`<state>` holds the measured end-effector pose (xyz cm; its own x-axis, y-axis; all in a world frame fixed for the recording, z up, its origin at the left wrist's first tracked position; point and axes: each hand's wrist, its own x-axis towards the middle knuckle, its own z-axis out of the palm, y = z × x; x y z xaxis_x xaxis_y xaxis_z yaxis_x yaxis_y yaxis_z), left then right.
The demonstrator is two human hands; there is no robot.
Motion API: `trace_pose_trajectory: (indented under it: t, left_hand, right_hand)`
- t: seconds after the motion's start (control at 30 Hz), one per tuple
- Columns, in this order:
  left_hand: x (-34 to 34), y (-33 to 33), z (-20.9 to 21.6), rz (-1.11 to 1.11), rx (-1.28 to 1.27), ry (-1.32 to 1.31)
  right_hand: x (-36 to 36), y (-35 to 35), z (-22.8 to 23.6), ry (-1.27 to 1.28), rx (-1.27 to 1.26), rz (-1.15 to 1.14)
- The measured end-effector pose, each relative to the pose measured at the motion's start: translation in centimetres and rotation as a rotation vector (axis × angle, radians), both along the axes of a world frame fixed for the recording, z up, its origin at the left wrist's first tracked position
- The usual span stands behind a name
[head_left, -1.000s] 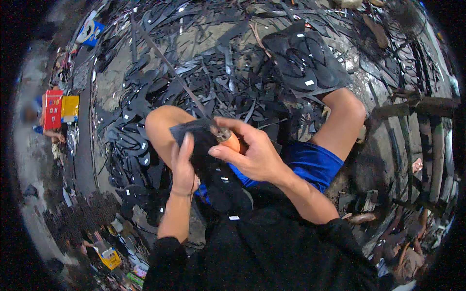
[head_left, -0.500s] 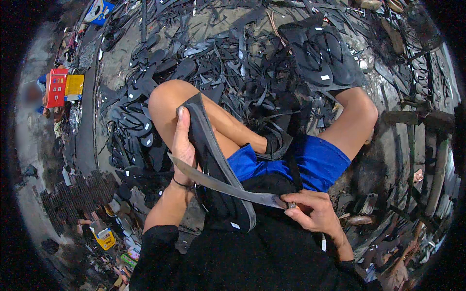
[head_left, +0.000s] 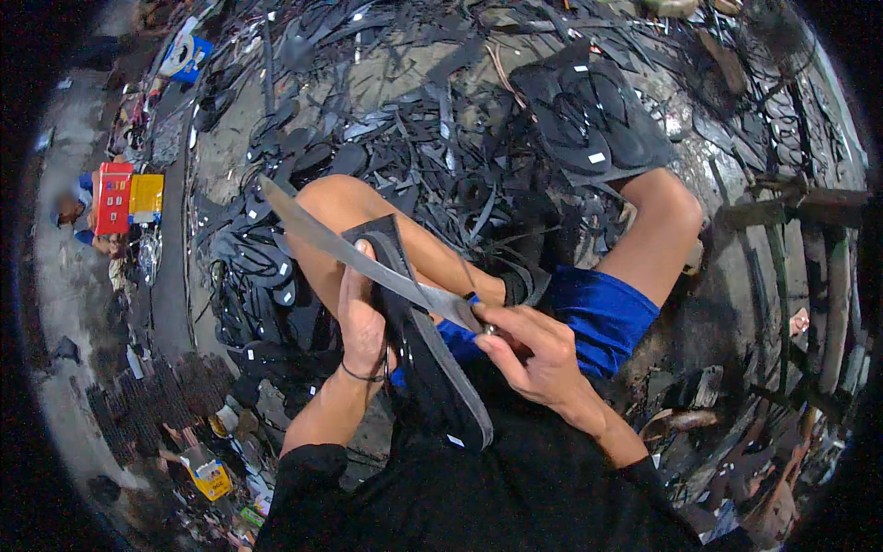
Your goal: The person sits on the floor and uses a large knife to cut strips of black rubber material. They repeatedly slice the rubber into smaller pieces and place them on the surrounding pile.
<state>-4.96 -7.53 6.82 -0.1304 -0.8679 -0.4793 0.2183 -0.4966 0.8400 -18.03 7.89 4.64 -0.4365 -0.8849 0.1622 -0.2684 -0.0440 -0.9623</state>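
Observation:
A black rubber flip-flop lies slanted over my lap, its edge showing grey and a small white label near its heel. My left hand grips it by the upper end, the thumb pressed on the sole's face. In my right hand is the handle end of a long, slightly curved knife. The blade crosses over the upper part of the flip-flop, and its tip points up and left past my knee. Whether the blade's edge touches the rubber I cannot tell.
Black rubber scraps cover the floor ahead. A pair of finished-looking flip-flops lies on a dark slab beyond my right knee. More flip-flops are piled left of my leg. A person is at the far left, by a red box.
My right hand has moved up and left with the knife, so the blade now crosses nearer the flip-flop's upper end. The flip-flop has shifted slightly downward and right with my left hand.

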Motion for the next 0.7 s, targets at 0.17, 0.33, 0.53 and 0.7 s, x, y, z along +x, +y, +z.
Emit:
trace_pose_trajectory:
  t: [0.17,0.33,0.53,0.7]
  left_hand:
    - [1.4,-0.4,-0.7,-0.109,0.052,0.095]
    - [1.8,0.0,-0.5,-0.316,0.078,-0.016]
    - [-1.2,-1.5,4.2,-0.376,-0.113,0.106]
    - [-1.6,0.4,-1.1,-0.367,-0.316,0.135]
  right_hand:
    - [-0.8,2.7,-0.4,0.054,0.081,0.063]
    - [-0.6,-2.3,-0.8,0.124,0.010,-0.071]
    - [-5.5,-11.1,1.1,-0.377,0.056,0.024]
    - [-4.4,-9.0,2.4,-0.406,0.197,0.204]
